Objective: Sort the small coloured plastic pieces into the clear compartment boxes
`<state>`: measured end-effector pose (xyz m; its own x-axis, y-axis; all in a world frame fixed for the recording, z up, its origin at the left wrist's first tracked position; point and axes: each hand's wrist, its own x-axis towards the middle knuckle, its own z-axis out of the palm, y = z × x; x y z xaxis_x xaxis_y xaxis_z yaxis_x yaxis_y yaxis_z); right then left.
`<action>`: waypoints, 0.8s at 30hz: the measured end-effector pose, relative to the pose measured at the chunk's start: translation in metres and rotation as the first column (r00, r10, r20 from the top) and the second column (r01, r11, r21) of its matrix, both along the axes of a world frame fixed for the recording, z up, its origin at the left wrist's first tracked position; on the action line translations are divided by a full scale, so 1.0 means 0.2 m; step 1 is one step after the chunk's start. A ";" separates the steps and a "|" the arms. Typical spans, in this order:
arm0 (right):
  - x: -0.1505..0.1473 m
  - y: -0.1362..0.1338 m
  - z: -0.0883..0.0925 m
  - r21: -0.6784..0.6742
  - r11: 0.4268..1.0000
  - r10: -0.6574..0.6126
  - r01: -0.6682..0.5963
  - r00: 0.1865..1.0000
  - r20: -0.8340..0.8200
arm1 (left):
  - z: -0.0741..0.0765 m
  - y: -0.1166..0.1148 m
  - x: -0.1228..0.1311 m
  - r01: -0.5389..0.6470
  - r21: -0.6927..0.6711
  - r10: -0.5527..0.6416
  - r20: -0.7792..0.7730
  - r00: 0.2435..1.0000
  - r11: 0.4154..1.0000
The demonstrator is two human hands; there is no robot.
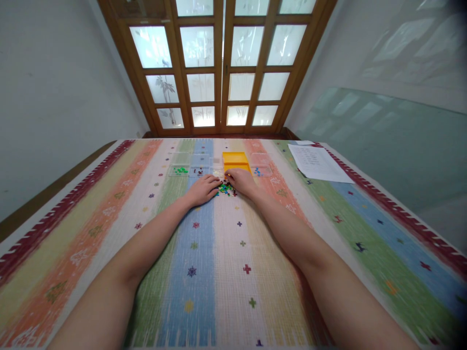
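Note:
A small heap of mixed bits [226,190], green, blue, yellow and dark red, lies on the cloth between my hands. My left hand [203,189] rests palm down at the heap's left edge, its fingers stretched towards it. My right hand [241,182] is bent over the heap's far right side. Its fingertips are drawn together in a pinch; what they hold, if anything, is too small to make out. Just beyond stands a yellow box [235,157], partly hidden by my right hand. Clear boxes flank it, holding green bits [180,170], dark brown bits [199,171] and blue bits [257,171].
A striped cloth [226,282] covers the table. White printed sheets [319,163] lie at the far right. Wooden doors with frosted panes [221,87] stand behind the table, and a glass panel [386,146] leans along the right wall.

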<state>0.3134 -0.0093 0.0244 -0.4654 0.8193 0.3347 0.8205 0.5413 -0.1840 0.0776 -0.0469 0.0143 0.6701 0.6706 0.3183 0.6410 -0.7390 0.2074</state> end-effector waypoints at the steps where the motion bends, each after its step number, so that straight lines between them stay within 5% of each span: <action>1: 0.00 0.00 0.00 0.003 1.000 0.028 -0.028 1.000 -0.003 | 0.00 0.00 0.00 -0.010 -0.008 0.010 -0.002 1.000 1.000; 12: -0.04 -0.01 0.00 -0.043 0.986 0.164 -0.162 0.985 0.046 | -0.02 0.05 -0.07 -0.043 -0.011 0.043 0.064 0.997 0.999; 24: -0.10 -0.01 0.00 -0.045 0.992 0.120 -0.117 0.991 0.066 | -0.05 0.07 -0.08 -0.081 -0.008 0.081 0.091 0.993 0.997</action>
<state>0.2928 -0.0113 0.0248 -0.5811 0.7692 0.2659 0.7622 0.6289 -0.1535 0.0615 -0.0338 0.0051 0.5818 0.7233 0.3719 0.6773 -0.6840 0.2708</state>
